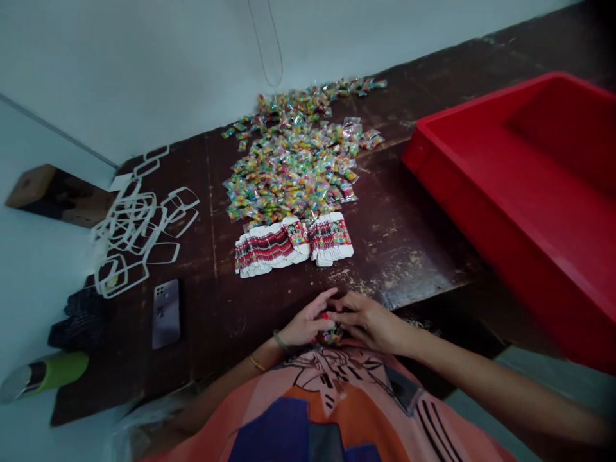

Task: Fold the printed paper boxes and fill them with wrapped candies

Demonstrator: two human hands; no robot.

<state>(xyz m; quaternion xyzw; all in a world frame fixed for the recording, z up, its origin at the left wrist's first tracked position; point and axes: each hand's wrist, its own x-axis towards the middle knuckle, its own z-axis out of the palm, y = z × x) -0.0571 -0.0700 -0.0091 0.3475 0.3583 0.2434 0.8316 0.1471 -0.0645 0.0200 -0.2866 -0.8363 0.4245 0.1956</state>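
Close to my body, at the table's front edge, my left hand (pixel 310 323) and my right hand (pixel 362 319) meet around a small printed box (pixel 332 333) with red and multicoloured patterns. Fingers of both hands cover much of it, and whether it is folded up cannot be made out. Just beyond them lie two rows of flat printed cartons, a longer left row (pixel 269 249) and a shorter right row (pixel 331 239), overlapping like fanned cards. Behind the rows spreads a heap of small clear packets (pixel 293 167) with colourful contents.
A large red tray (pixel 481 160) stands at the right. White looped bands (pixel 139 224) lie tangled at the left, near a brown cardboard box (pixel 60 196). A phone (pixel 166 314), dark cloth (pixel 77 321) and green bottle (pixel 60 372) are at the left front. A wall borders the table (pixel 231 298).
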